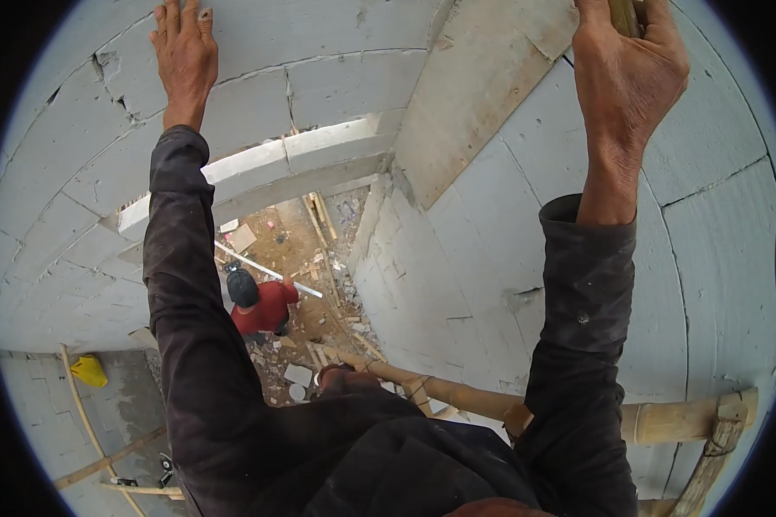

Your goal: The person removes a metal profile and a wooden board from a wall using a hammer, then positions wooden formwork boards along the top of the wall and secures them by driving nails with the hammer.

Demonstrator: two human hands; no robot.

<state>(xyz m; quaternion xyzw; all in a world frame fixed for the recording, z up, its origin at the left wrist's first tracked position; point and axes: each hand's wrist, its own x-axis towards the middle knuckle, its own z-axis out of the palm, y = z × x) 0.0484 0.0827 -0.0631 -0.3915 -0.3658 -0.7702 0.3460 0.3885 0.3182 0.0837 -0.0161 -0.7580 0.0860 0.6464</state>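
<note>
High on the grey block wall (345, 84) my left hand (185, 60) lies flat, its fingers stretched upward and somewhat apart, with nothing in it. My right hand (634, 73) is raised at the upper right, its fingers wrapped round a brownish-green object (625, 15) that is cut off by the top edge, so I cannot make out what it is. Between the hands, a flat tan board (474, 90) leans at a slant in the corner, against the right-hand block wall (698, 250).
Far below, a person in a red top and dark cap (267, 303) stands on rubble-strewn ground (306, 258) beside a long white strip (254, 265). A bamboo pole (466, 395) crosses near my body. A yellow object (89, 370) is at the lower left, near thinner poles (86, 422).
</note>
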